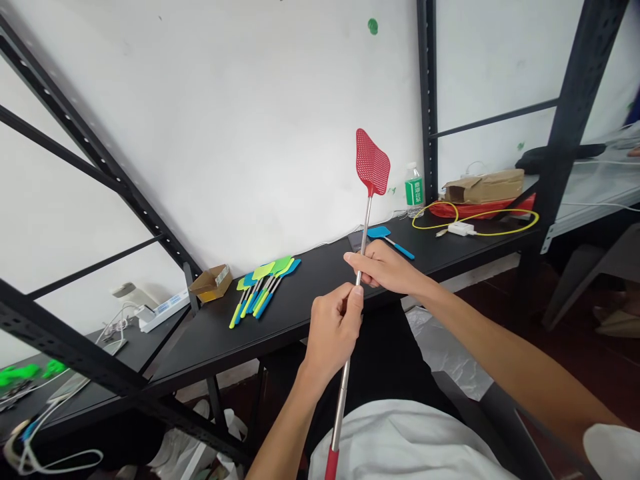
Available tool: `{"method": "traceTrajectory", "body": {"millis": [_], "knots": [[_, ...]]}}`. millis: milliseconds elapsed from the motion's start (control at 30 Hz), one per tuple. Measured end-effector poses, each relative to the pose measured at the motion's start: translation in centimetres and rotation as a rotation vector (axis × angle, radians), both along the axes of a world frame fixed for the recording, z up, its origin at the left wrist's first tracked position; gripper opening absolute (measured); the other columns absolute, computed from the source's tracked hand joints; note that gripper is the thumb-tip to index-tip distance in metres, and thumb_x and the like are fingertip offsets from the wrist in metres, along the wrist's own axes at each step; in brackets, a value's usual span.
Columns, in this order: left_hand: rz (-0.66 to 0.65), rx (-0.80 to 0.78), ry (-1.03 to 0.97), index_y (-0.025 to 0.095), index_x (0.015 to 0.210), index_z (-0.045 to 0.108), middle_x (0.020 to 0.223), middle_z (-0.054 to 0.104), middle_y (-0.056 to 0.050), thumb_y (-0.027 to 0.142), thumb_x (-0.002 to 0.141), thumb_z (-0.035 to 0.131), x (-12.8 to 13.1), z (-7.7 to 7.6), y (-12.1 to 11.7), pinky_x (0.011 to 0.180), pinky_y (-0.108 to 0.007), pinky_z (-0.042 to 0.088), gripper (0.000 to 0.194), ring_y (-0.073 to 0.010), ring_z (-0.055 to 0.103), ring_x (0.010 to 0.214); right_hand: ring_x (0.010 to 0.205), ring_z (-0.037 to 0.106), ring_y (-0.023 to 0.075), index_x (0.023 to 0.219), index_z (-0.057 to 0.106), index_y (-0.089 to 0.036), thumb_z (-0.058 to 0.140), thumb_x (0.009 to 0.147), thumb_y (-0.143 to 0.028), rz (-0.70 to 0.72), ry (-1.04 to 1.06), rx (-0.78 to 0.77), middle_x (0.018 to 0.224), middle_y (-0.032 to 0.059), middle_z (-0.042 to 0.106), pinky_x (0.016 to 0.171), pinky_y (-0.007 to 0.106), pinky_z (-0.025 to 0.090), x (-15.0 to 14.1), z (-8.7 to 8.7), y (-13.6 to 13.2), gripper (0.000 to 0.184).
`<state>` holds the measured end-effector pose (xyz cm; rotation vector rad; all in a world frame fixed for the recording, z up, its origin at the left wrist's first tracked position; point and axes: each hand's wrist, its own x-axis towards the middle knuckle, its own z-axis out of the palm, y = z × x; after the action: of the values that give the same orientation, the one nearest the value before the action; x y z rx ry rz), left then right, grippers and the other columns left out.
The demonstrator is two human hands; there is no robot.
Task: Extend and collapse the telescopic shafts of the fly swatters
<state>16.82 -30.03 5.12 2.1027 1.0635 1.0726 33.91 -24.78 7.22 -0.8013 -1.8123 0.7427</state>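
A fly swatter (373, 164) with a red perforated head, a metal telescopic rod and a red handle slants up in front of me, drawn out long. My left hand (334, 325) is closed around the middle of its rod. Just above, my right hand (385, 268) grips the same rod nearer the head, thumb pointing left. The handle's lower end runs out of the frame at the bottom. On the black shelf lie several small swatters (265, 283) with green and blue heads in a fanned pile. One blue swatter (395, 243) lies apart, behind my right hand.
Left of the pile sits an open cardboard box (211, 283). A water bottle (414, 189), a yellow cable (500, 225) and a brown carton (484, 187) stand at the right. Black rack posts (427, 87) frame the shelf (200, 347). A power strip (164, 311) lies at the left.
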Motion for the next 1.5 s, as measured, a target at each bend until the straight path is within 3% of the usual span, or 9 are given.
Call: {"method": "traceTrajectory", "body": {"millis": [367,767,1000,1233,1500], "knots": [[0.059,0.040,0.063,0.020,0.068,0.044,0.049,0.043,0.005,0.048,0.103,0.039,0.2,0.0,-0.1,0.054,-0.028,0.024,0.046,-0.0103,0.035,0.049,0.038,0.041,0.0081,0.046,0.050,-0.017,0.051,0.098,-0.047,-0.019,0.015,-0.026,0.039,-0.0003,0.047,0.045,0.023,0.032,0.1,-0.4,0.6,0.060],[0.148,0.071,0.130,0.020,0.061,0.038,0.053,0.036,0.004,0.039,0.100,0.043,0.4,-0.2,0.1,0.055,-0.030,0.020,0.044,-0.0111,0.032,0.053,0.038,0.041,0.0087,0.047,0.049,-0.018,0.054,0.094,-0.042,-0.013,0.037,-0.180,0.040,-0.0013,0.046,0.045,0.024,0.031,-0.3,-1.2,1.8,0.053],[0.163,0.047,0.201,0.019,0.058,0.033,0.057,0.028,0.003,0.039,0.098,0.042,0.8,-0.6,0.7,0.056,-0.030,0.020,0.045,-0.0118,0.028,0.055,0.038,0.040,0.0089,0.050,0.050,-0.018,0.057,0.088,-0.037,-0.019,0.124,-0.277,0.040,-0.0034,0.043,0.046,0.025,0.032,-0.1,-2.8,4.1,0.044],[0.155,0.007,0.249,0.021,0.055,0.033,0.051,0.035,0.002,0.040,0.096,0.042,0.9,-1.6,1.4,0.056,-0.030,0.021,0.046,-0.0135,0.034,0.052,0.038,0.040,0.0096,0.050,0.051,-0.018,0.057,0.085,-0.034,-0.068,0.088,-0.338,0.038,-0.0032,0.041,0.047,0.025,0.033,0.1,-4.6,6.0,0.039],[0.139,-0.057,0.283,0.020,0.054,0.026,0.053,0.027,0.003,0.039,0.091,0.045,1.6,-2.0,1.4,0.055,-0.030,0.020,0.046,-0.0129,0.025,0.053,0.037,0.039,0.0095,0.049,0.051,-0.018,0.057,0.083,-0.034,-0.151,0.034,-0.390,0.037,-0.0027,0.041,0.046,0.026,0.032,0.7,-5.9,7.5,0.038]]}}
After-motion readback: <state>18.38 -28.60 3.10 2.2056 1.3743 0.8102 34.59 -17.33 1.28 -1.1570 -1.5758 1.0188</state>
